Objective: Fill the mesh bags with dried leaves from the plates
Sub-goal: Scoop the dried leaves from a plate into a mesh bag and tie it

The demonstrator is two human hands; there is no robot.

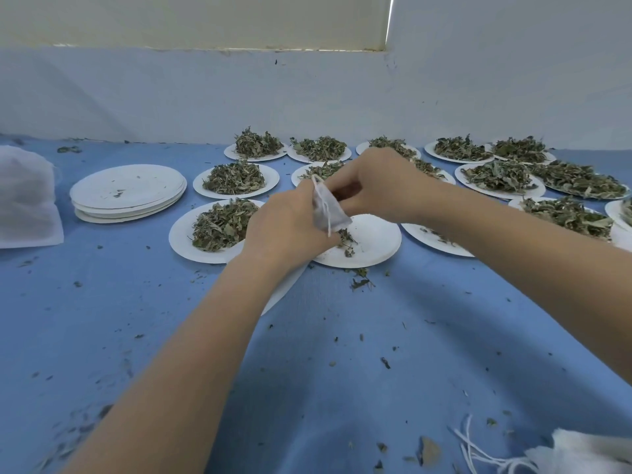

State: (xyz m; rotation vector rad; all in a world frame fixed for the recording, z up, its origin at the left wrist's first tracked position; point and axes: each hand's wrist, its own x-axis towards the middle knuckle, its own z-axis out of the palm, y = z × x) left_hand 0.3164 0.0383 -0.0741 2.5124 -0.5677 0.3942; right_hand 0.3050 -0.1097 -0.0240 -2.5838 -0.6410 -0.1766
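A small white mesh bag [329, 211] with a drawstring hangs between both hands above a nearly bare white plate [374, 239] that holds a few dried leaves [346, 238]. My left hand [285, 227] grips the bag's left side. My right hand [372, 183] has its fingers curled at the bag's mouth; the fingertips are hidden. Several white plates heaped with dried leaves [224, 224] stand around and behind, on the blue table [307, 371].
A stack of used white plates [128, 193] sits at the left. A pile of white mesh bags [25, 196] lies at the far left edge. More bags with strings [564, 453] lie at the bottom right. Leaf crumbs litter the blue cloth. A wall stands behind.
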